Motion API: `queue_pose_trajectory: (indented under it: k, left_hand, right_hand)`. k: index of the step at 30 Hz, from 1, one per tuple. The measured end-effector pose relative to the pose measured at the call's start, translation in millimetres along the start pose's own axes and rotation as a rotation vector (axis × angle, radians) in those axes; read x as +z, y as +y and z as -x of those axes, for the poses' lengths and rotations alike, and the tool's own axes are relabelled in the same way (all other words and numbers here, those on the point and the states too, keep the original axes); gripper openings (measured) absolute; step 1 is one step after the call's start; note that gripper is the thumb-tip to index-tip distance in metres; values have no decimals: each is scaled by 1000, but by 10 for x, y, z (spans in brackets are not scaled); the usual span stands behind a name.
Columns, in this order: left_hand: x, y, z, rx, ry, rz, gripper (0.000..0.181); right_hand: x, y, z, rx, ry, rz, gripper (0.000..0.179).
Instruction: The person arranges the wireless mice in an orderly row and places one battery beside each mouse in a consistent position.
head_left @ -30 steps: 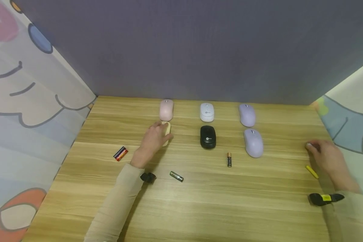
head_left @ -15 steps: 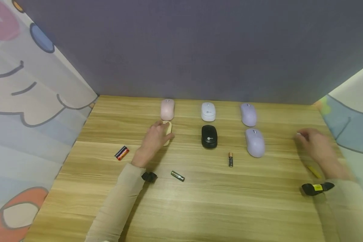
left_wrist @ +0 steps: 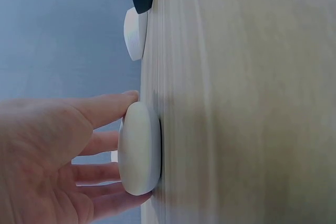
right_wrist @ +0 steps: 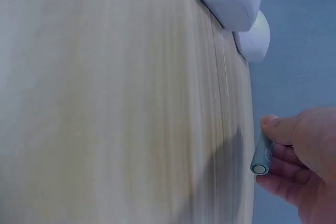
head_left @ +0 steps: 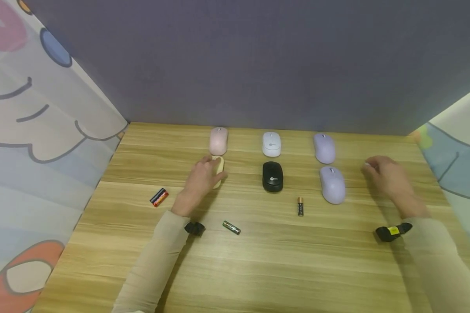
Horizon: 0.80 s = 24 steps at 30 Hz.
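My left hand [head_left: 197, 180] grips a cream-yellow computer mouse [left_wrist: 140, 148], thumb on one side and fingers on the other; the mouse sits on the table. A pink mouse [head_left: 218, 141] lies just beyond it. Above the table at the right, my right hand [head_left: 389, 178] pinches a small pale battery [right_wrist: 261, 155] between thumb and fingers, its flat end showing in the right wrist view. The nearer lilac mouse [head_left: 332, 185] lies left of that hand, with another lilac mouse [head_left: 324, 148] behind it.
A white mouse [head_left: 272, 144] and a black mouse [head_left: 273, 177] stand mid-table. Nearer lie a black-and-copper battery [head_left: 300, 206], a green battery [head_left: 231, 227] and red-and-blue batteries [head_left: 159, 197]. A dark grey panel [head_left: 266, 65] rises along the table's back edge.
My right hand has moved left and farther back with the battery, toward the lilac mice. Its arm now covers the yellow stick-like thing seen earlier. My left hand stays on the cream-yellow mouse.
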State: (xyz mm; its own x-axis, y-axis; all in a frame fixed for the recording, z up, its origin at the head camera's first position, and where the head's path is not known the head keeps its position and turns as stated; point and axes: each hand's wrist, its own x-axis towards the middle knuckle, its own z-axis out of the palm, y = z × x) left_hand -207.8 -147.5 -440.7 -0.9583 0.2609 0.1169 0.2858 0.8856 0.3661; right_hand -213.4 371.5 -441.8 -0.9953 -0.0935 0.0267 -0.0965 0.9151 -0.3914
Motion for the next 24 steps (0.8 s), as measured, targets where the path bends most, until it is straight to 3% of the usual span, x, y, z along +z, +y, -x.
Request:
queue_pose_trajectory:
  k: [19, 24]
  left_hand:
    - [22, -23, -9, -13, -6, 1, 55]
    - [25, -17, -12, -13, 0, 7, 55]
  right_hand:
    - [199, -187, -273, 18, 34, -116, 38]
    - [184, -222, -328, 72, 3, -181, 44]
